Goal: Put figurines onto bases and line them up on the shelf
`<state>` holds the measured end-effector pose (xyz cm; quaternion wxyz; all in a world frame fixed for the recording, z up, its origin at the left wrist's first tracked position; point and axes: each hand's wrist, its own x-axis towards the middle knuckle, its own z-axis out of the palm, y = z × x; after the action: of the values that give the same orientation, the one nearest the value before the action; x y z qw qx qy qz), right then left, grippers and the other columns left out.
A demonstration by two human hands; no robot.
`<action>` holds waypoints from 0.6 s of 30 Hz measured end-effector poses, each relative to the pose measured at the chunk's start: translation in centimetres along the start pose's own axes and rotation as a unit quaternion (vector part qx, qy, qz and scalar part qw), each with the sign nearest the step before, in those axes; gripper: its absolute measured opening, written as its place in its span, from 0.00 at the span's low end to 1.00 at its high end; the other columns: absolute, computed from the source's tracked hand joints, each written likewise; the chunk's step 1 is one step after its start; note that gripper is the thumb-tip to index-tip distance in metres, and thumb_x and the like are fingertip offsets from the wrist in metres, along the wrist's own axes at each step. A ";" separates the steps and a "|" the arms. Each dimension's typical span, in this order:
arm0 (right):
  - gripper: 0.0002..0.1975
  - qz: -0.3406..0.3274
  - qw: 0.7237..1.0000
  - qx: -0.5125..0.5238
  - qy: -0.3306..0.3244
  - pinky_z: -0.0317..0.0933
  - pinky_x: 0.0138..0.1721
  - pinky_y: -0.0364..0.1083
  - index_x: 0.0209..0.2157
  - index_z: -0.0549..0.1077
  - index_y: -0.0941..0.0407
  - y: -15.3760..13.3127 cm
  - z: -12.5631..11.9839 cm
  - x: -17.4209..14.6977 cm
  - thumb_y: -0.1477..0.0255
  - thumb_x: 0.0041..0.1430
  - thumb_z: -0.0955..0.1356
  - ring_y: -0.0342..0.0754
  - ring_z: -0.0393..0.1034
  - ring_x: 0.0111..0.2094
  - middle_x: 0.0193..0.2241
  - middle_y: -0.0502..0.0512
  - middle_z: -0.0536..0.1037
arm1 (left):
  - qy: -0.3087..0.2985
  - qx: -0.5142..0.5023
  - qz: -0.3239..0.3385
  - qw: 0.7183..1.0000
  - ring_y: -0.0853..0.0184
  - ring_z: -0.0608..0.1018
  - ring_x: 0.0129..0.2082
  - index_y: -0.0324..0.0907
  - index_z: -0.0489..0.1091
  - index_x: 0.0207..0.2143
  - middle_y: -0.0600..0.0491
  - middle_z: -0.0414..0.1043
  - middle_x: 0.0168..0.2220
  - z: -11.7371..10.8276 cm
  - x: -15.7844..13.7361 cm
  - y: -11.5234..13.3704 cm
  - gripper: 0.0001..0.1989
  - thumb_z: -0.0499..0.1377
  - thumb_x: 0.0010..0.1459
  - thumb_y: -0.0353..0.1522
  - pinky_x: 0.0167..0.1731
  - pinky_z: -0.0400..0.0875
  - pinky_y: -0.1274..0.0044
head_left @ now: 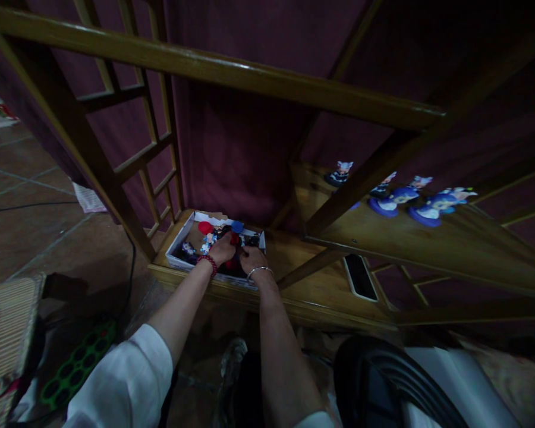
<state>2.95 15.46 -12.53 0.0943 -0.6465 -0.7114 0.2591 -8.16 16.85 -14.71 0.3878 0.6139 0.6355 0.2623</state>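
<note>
- The left hand (223,249) reached into a white box (173,260) among small figurines (208,239); whether its fingers pinched anything, I could not tell.
- The right hand (253,259) was just beside it, over the box, its fingers' state equally unclear.
- The box sat on a low wooden shelf (289,249), left of a dark-faced phone (360,277).

dim light leaves the dark curtain (241,148) sunk in shadow, deepest at far right, while a faint sheen runs along the wooden rail (249,74). wide-angle distortion stretches the figurines (401,196) at right; the near right corner blurs, and detail inside the white box (178,263) turns soft.
</note>
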 end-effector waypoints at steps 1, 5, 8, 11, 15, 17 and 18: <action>0.13 0.000 1.000 0.001 0.001 0.56 0.30 0.39 0.33 0.74 0.55 0.0 0.0 0.0 0.71 0.52 0.59 0.44 0.69 0.33 0.30 0.56 0.76 | 0.007 0.000 0.005 1.000 0.66 0.71 0.36 0.38 0.62 0.43 0.47 0.70 0.37 -0.2 -0.1 0.1 0.15 0.48 0.51 0.28 0.36 0.64 0.76; 0.13 0.001 1.000 0.004 0.004 0.57 0.31 0.39 0.36 0.74 0.54 -0.3 0.1 0.1 0.72 0.52 0.60 0.44 0.69 0.34 0.32 0.55 0.76 | 0.034 0.023 -0.017 0.999 0.66 0.71 0.38 0.37 0.61 0.46 0.46 0.69 0.40 -1.0 -0.5 0.4 0.18 0.49 0.50 0.27 0.36 0.63 0.78; 0.14 -0.005 1.000 -0.005 0.002 0.56 0.31 0.39 0.36 0.74 0.53 -0.6 0.1 0.1 0.72 0.52 0.60 0.44 0.69 0.33 0.32 0.54 0.76 | 0.033 0.035 -0.035 0.998 0.66 0.71 0.37 0.37 0.61 0.46 0.45 0.70 0.39 -1.6 -0.9 0.5 0.18 0.49 0.50 0.27 0.35 0.63 0.79; 0.14 -0.012 1.000 -0.006 0.002 0.56 0.30 0.39 0.35 0.74 0.54 -0.7 0.1 0.0 0.71 0.52 0.59 0.43 0.69 0.32 0.30 0.54 0.76 | 0.022 0.035 -0.039 0.998 0.67 0.72 0.34 0.37 0.61 0.46 0.47 0.71 0.36 -1.9 -1.3 0.5 0.19 0.49 0.50 0.28 0.32 0.64 0.79; 0.14 -0.016 1.000 -0.009 0.004 0.56 0.30 0.39 0.33 0.74 0.54 -0.7 0.1 0.0 0.70 0.53 0.59 0.43 0.69 0.32 0.30 0.54 0.76 | 0.009 0.017 -0.046 0.999 0.70 0.72 0.28 0.39 0.60 0.48 0.50 0.71 0.32 -2.0 -1.2 -0.1 0.19 0.49 0.50 0.28 0.28 0.64 0.81; 0.14 -0.020 1.000 -0.010 0.006 0.57 0.32 0.39 0.32 0.74 0.55 -0.6 0.2 0.0 0.70 0.53 0.59 0.43 0.69 0.33 0.31 0.54 0.76 | 0.006 0.009 -0.050 0.999 0.71 0.71 0.25 0.40 0.61 0.47 0.51 0.71 0.31 -2.2 -1.0 -0.5 0.19 0.49 0.51 0.28 0.26 0.64 0.81; 0.13 -0.022 1.000 -0.008 0.008 0.57 0.33 0.39 0.33 0.74 0.54 -0.6 0.2 0.1 0.71 0.53 0.59 0.44 0.69 0.34 0.31 0.54 0.76 | 0.004 0.010 -0.053 0.999 0.72 0.71 0.25 0.40 0.61 0.47 0.51 0.71 0.31 -2.3 -0.9 -0.8 0.19 0.49 0.51 0.28 0.26 0.63 0.82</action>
<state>2.33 15.46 -12.46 0.1000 -0.6337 -0.7266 0.2460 -10.48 16.19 -13.89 0.3926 0.5821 0.6715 0.2367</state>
